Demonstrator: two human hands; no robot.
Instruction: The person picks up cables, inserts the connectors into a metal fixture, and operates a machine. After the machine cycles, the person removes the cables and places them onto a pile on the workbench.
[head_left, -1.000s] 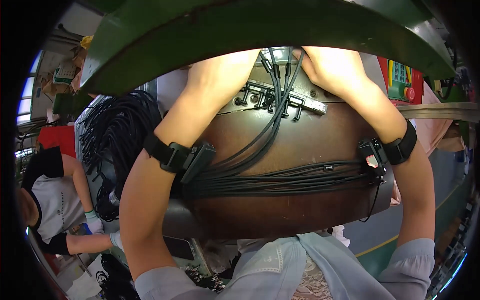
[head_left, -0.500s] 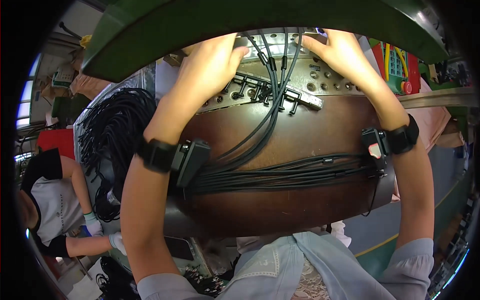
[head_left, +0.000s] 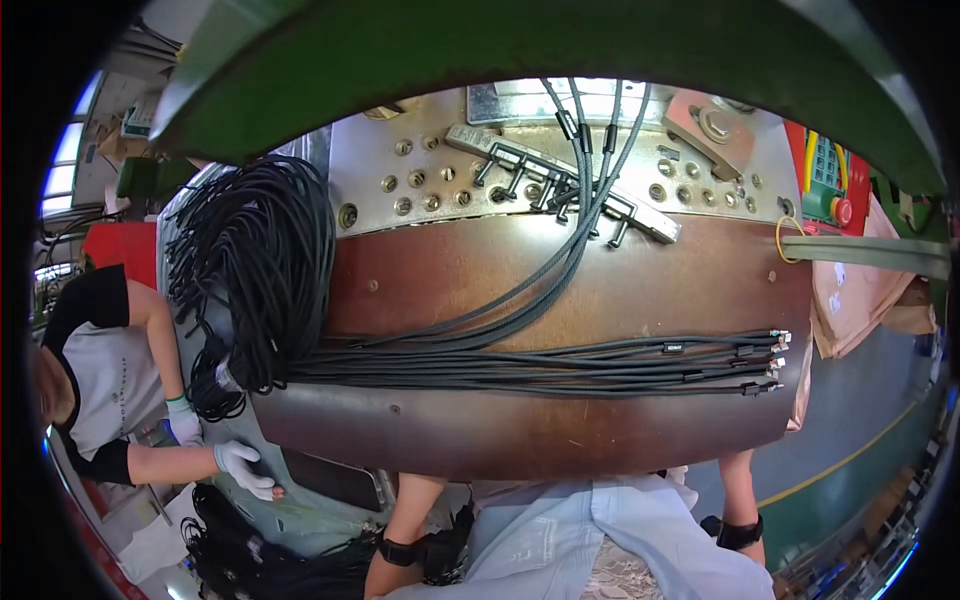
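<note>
Both my hands are out of sight below the front edge of the brown work table (head_left: 620, 430); only my forearms with black wrist straps show at the lower edge. Several black braided cables (head_left: 545, 285) curve up across the table and pass under the green machine frame (head_left: 500, 50), where their far ends are hidden. They lie over a metal bar with black pegs (head_left: 655, 224) on the perforated steel bed (head_left: 385, 160). In front, a bundle of black cables (head_left: 560, 372) lies flat, with metal connectors (head_left: 780, 362) at its right end.
A thick heap of black cables (head_left: 270, 260) covers the table's left side. At the right stand a control box with a red button (head_left: 841, 210) and a grey-green bar (head_left: 870, 252). A co-worker's white-gloved hand (head_left: 242, 468) is at the lower left, near more black cables (head_left: 235, 555).
Both my hands have left the cables under the machine frame and dropped below the table's front edge. The cables stay in place there, and the view has shifted slightly.
</note>
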